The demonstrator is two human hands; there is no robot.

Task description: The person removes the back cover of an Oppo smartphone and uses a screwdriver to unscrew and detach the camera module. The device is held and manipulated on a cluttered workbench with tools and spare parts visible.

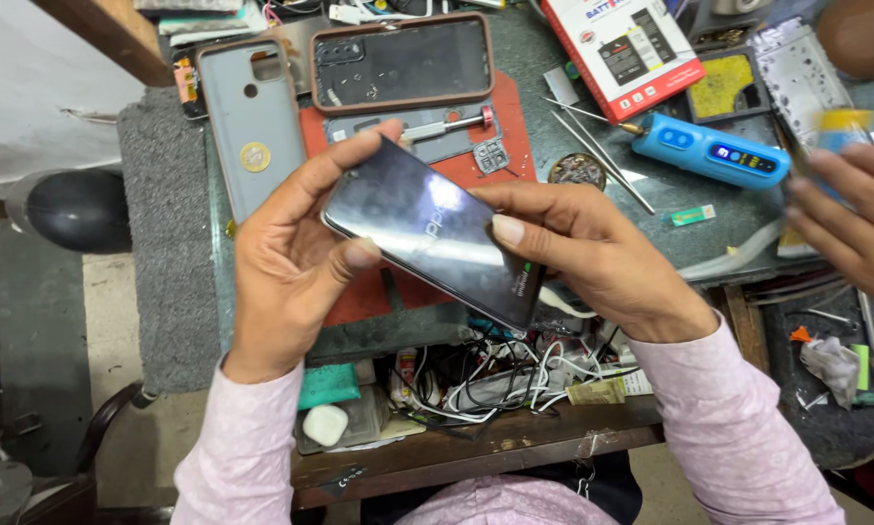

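Observation:
A dark glossy phone back cover (pixel 427 228) is held tilted above a red work mat (pixel 510 126). My left hand (pixel 291 258) grips its left end, thumb on the glossy face. My right hand (pixel 593 258) holds its right side, thumb pressed on the surface. Behind them lies an opened phone body in a brown case (pixel 403 63), next to a grey phone case (pixel 252 117) with a gold disc on it. A screwdriver (pixel 456 122) rests on the mat.
A blue electric tool (pixel 714 151), tweezers (pixel 602 156), a red and white box (pixel 622 49) and a small dish of screws (pixel 578 170) lie to the right. Another person's hand (pixel 850 219) reaches in at the right edge. Tangled cables (pixel 495 374) fill a shelf below.

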